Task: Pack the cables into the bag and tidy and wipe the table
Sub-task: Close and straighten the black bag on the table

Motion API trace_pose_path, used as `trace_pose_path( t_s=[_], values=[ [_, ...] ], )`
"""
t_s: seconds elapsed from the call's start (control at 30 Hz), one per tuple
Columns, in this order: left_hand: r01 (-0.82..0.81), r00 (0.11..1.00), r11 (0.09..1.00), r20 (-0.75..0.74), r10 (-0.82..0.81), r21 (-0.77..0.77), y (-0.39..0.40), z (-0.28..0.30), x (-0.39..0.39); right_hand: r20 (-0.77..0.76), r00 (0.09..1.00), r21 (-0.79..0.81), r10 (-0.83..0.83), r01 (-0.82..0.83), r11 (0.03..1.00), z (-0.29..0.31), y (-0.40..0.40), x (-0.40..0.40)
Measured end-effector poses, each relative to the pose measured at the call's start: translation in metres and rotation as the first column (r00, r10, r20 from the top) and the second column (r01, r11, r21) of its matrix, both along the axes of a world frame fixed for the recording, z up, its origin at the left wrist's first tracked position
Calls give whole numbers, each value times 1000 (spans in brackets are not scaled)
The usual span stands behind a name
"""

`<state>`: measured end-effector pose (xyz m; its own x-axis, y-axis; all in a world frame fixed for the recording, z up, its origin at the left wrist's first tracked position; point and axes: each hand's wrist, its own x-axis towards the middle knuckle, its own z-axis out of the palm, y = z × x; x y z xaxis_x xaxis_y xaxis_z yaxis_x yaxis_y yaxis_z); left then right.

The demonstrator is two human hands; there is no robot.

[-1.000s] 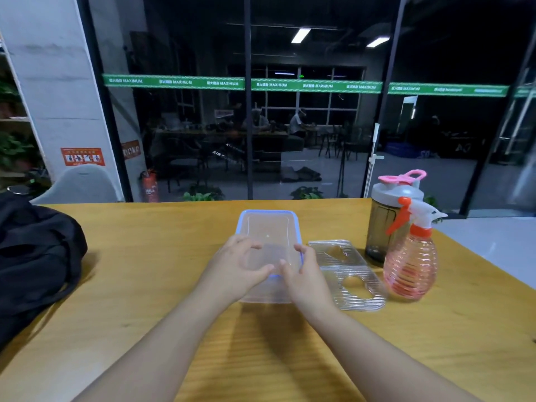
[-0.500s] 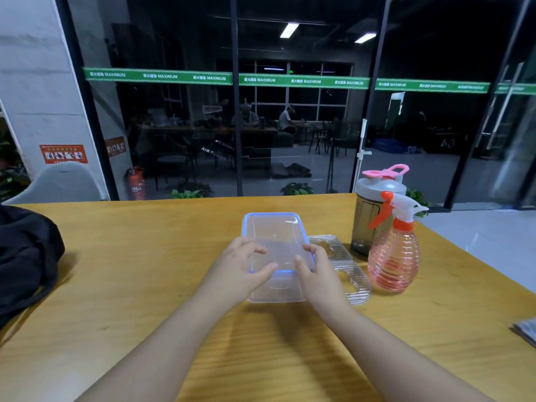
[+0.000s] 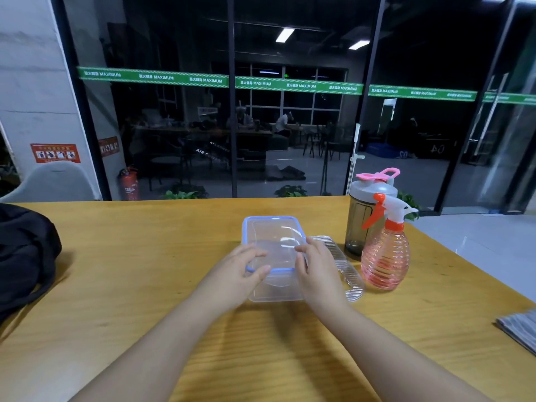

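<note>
Surface: wooden table, glass wall behind.
Left hand: fingers curled over the near left edge of the clear lid, thumb on its blue rim.
Right hand: fingers curled on the lid's right edge.
Box: clear container under the lid, lid tilted.
Bag: black bag, far left.
Cloth: striped cloth, right edge.
Right side: ridged clear tray, pink spray bottle, grey shaker bottle behind it.

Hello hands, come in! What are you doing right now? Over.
Left grip and right grip hold blue-rimmed clear plastic lid over clear box. Ridged clear tray alongside. Black bag far left.
</note>
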<state>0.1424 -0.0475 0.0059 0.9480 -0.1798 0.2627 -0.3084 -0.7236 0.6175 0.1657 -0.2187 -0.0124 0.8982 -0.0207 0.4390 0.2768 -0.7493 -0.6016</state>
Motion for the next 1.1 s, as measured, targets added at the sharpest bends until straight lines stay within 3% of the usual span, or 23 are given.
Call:
trace_pose_path(
  t_s=[0.43, 0.7, 0.83, 0.93, 1.1],
  values=[
    [-21, 984, 1000, 176, 24, -22, 45, 4, -29, 202, 939, -45, 278, -274, 961, 18, 55, -43],
    [-241, 944, 970, 235, 234, 3, 117, 14, -56, 261, 858, -80, 443, -438, 895, 24, 123, -60],
    [-406, 898, 909, 224, 378, 91, 158, 15, -71, 207, 862, -81, 462, -456, 887, 24, 158, -65],
    [-534, 841, 820, 228, 490, 204, 187, 13, -81, 132, 864, -49, 486, -484, 874, 25, 183, -70],
    [-676, 737, 688, 246, 629, 266, 234, 11, -93, 15, 839, -53, 545, -543, 838, 24, 221, -77]
  ],
)
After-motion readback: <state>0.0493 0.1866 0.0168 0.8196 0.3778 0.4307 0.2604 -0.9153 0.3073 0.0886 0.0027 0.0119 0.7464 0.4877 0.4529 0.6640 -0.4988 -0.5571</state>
